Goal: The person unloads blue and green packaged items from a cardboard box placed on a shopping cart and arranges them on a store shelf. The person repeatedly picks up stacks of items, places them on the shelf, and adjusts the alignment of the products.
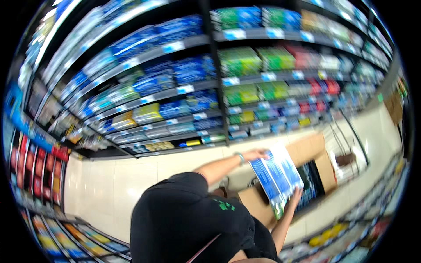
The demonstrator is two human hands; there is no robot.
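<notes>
Both my hands grip a large blue and white package (pixel 276 171), held tilted above an opened cardboard box (pixel 324 174). At its upper left edge is my left hand (pixel 258 154), with a band on the wrist. My right hand (pixel 297 195) holds the lower right side. Green shows at the package's lower end. Its print is blurred. Dark blue items (pixel 310 184) lie inside the box, partly hidden by the package. The box's flaps are folded outward.
Shelves (pixel 190 115) packed with blue, green and red boxed goods run along the far side. A wire-framed cart (pixel 348 141) stands beyond the box. Another shelf (pixel 329 233) lies behind at lower right, and a red-stocked rack (pixel 36 171) at left. Pale tiled floor (pixel 108 187) lies between.
</notes>
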